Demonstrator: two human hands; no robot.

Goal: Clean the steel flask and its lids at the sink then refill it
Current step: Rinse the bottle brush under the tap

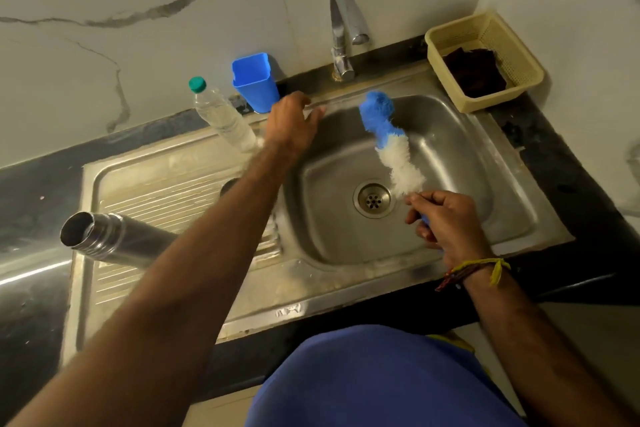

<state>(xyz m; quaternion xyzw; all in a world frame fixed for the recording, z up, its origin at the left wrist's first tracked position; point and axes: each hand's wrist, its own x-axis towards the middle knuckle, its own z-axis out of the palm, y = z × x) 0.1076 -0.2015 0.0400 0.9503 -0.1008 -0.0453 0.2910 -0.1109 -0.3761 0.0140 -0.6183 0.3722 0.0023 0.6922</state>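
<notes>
Seen from the head camera, looking down at a steel sink (pixel 450 135) set in a dark counter, which serves as the landmark for everything here. The person's right hand (pixel 446 224) hovers over the front of the basin, just right of the drain (pixel 372 200), fingers curled tightly round the blue handle of a bottle brush (pixel 388 139). The brush slants up and away across the basin, white bristles nearest the hand and blue bristles at the far tip, close below the tap (pixel 341 28) that stands at the sink's back edge. The left hand (pixel 294 121) reaches to the basin's far left corner with its fingers loosely spread and nothing in them; whether the fingertips touch the rim cannot be told. The steel flask (pixel 110 239) lies tilted on the ribbed draining board left of the basin, its open mouth pointing left, its lower body hidden behind the left forearm. Behind the draining board stand a clear plastic bottle (pixel 221 114) with a green cap and, just beside it, a blue cup (pixel 254 83). At the sink's far right corner sits a cream basket (pixel 519 55) holding a dark cloth (pixel 476 71).
</notes>
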